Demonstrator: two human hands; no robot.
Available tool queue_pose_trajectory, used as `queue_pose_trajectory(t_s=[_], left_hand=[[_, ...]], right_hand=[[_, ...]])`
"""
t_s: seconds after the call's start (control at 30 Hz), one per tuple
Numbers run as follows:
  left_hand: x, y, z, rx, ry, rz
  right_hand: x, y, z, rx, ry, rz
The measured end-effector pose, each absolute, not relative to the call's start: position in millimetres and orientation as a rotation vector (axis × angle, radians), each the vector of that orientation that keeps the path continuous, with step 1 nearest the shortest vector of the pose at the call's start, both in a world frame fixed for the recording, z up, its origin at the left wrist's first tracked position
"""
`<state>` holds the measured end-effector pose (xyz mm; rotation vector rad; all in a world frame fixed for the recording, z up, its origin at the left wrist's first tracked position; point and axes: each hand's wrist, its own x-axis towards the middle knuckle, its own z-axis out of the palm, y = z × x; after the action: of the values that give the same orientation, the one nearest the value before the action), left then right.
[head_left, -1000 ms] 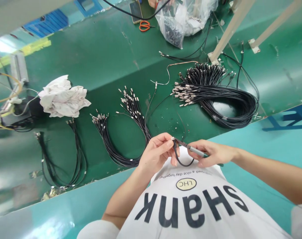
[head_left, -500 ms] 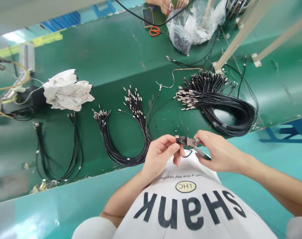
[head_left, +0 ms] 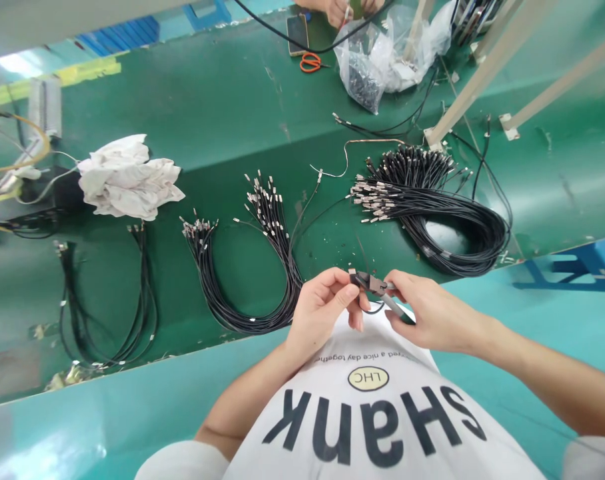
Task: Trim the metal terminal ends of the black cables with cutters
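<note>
Between thumb and fingers, my left hand (head_left: 323, 303) pinches a black cable by its end, where a small metal connector (head_left: 352, 272) shows. My right hand (head_left: 422, 310) is closed around the grey handles of a pair of pliers (head_left: 377, 287). The pliers' jaws sit at the cable end, right beside my left fingertips; exactly what lies between them is too small to tell. A loop of the cable (head_left: 375, 309) hangs below the jaws, in front of my white shirt.
Bundles of black cables lie on the green table: a U-shaped one (head_left: 247, 323), a large coil (head_left: 457, 200) at right and a smaller one (head_left: 145, 293) at left. A white cloth (head_left: 130, 180), orange scissors (head_left: 310, 63) and a plastic bag (head_left: 362, 77) lie farther back. Another person's hands (head_left: 338, 10) are at the top.
The pliers have tilted slightly, their handles dropping a little at the cable end. Both hands keep their hold. The whole view has shifted slightly.
</note>
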<state>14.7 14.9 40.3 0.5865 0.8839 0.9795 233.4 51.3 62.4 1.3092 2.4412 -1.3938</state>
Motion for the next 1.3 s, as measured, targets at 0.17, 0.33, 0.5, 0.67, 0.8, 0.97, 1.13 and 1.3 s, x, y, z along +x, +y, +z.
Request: queue_pose_trajectory(t_s=[0.17, 0.33, 0.5, 0.67, 0.8, 0.97, 1.13, 1.3], left_hand=[[15.3, 16.3, 38.5, 0.580, 0.897, 0.982], [15.8, 16.0, 37.5, 0.570, 0.914, 0.982], [15.3, 16.4, 35.7, 0.543, 0.893, 0.984], [11.2, 19.3, 37.2, 0.477, 0.875, 0.940], [9.6, 21.1, 39.9, 0.427, 0.831, 0.914], [10.9, 20.3, 41.3, 0.419, 0.789, 0.912], [6.7, 21.0, 39.8, 0.474, 0.807, 0.858], [1.0, 21.1, 37.7, 0.523, 0.865, 0.822]], right_hand=[[230.4, 45.5, 58.5, 1.366, 2.414, -1.400], [230.8, 39.4, 50.1, 1.433, 2.546, -1.175], [234.4, 38.0, 32.6, 1.512, 2.758, -0.675], [237.2, 43.9, 29.3, 1.514, 2.813, -0.556], [237.9, 48.0, 37.2, 1.482, 2.847, -0.515], [238.6, 52.0, 41.7, 1.432, 2.885, -0.333], [238.6, 59.0, 46.1, 1.319, 2.795, -0.324], [237.0, 60.0, 64.1, 1.273, 2.558, -0.748]])
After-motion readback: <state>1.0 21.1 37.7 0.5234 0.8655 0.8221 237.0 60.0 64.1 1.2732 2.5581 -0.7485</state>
